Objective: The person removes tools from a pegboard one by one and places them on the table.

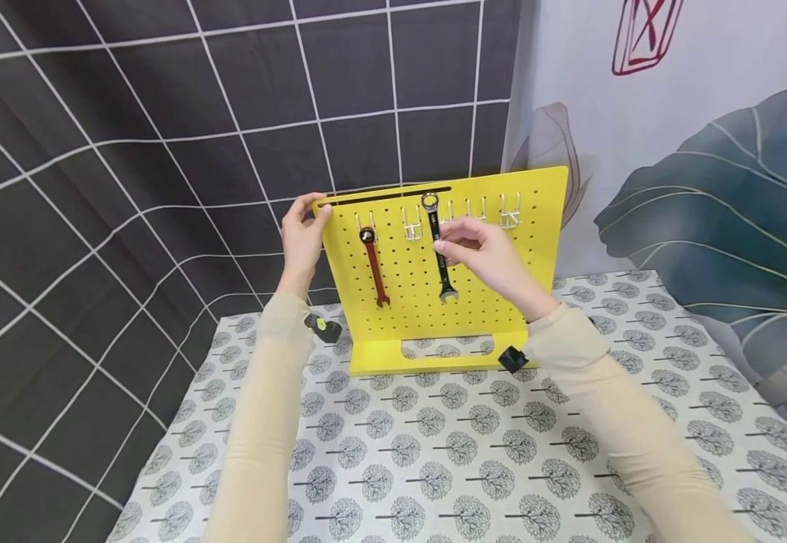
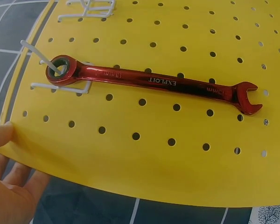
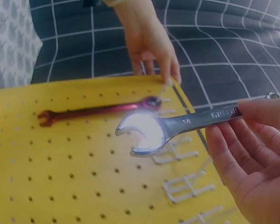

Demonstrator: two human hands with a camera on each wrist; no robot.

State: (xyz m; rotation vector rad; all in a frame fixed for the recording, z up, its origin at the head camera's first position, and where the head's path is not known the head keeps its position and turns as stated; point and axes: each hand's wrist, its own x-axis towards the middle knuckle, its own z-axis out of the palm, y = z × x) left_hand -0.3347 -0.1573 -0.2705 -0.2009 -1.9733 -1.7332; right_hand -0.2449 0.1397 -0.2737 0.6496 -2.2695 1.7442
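My right hand [image 1: 485, 255] pinches a dark, shiny combination wrench [image 1: 440, 256] by its handle in front of the pegboard. The ring end is up and the open end down; "14" is stamped near the open end in the right wrist view. With thumb and fingers, my left hand [image 1: 304, 235] grips the upper left corner of the yellow pegboard [image 1: 393, 302]. A red combination wrench [image 2: 154, 80] hangs by its ring from a white hook [image 2: 60, 87] near that corner. It is marked 13mm and EXPLOIT.
Several more white hooks [image 1: 510, 213] line the pegboard's upper part, some partly hidden behind my right hand. The board's slotted base [image 1: 376, 356] stands on a tree-patterned tablecloth [image 1: 427, 452]. A dark gridded curtain [image 1: 258, 90] hangs behind and to the left.
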